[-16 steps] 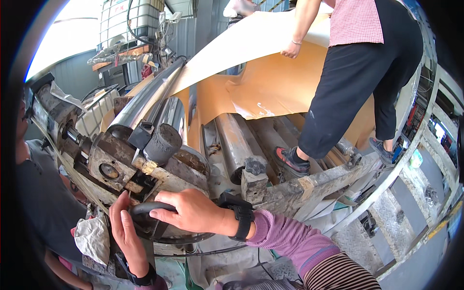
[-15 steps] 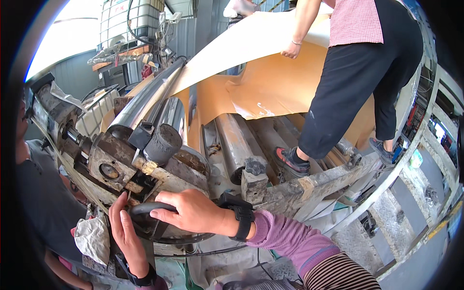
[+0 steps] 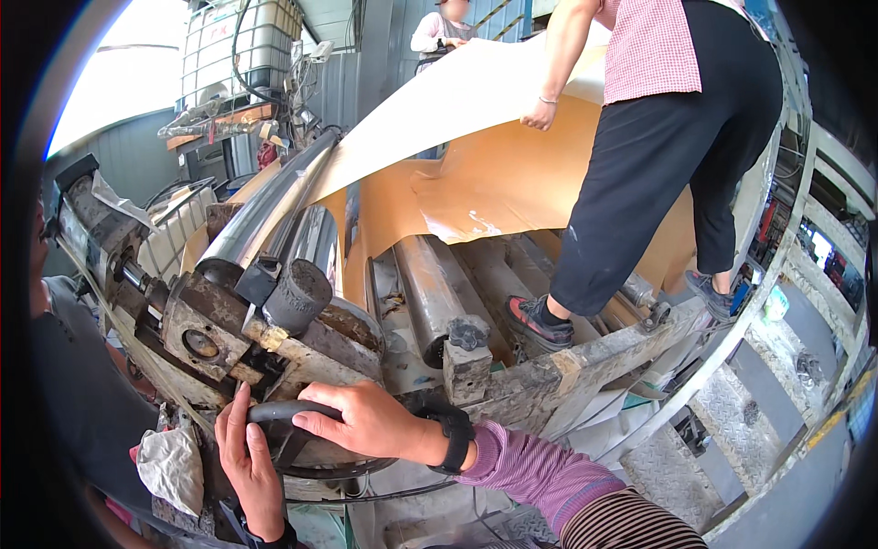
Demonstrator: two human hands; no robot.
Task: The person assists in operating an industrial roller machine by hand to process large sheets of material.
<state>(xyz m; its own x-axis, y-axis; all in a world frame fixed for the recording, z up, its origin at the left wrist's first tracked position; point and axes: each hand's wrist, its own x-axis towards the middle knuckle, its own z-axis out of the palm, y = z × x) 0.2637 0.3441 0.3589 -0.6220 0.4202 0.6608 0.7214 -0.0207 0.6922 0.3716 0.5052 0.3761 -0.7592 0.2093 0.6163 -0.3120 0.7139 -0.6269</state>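
Note:
A black handwheel sits at the near end of a worn, grimy roller machine. My right hand is wrapped over its rim, thumb lying along the near side. At the wheel's left edge, my left hand is held upright with fingers stretched out, against or just beside the rim. Both wrists wear black bands. Just beyond the wheel is a dirty metal bearing block, with a shiny roller running away from it. The lower part of the wheel is partly hidden by my hands.
A co-worker in black trousers stands on the machine frame beside a large brown-and-white sheet. Another person stands behind it. Someone in grey is close on my left, near a crumpled cloth. Metal steps lie right.
The view has shifted slightly, and the person at the back shows more. My left hand sits a little lower against the wheel. My right hand keeps its grip.

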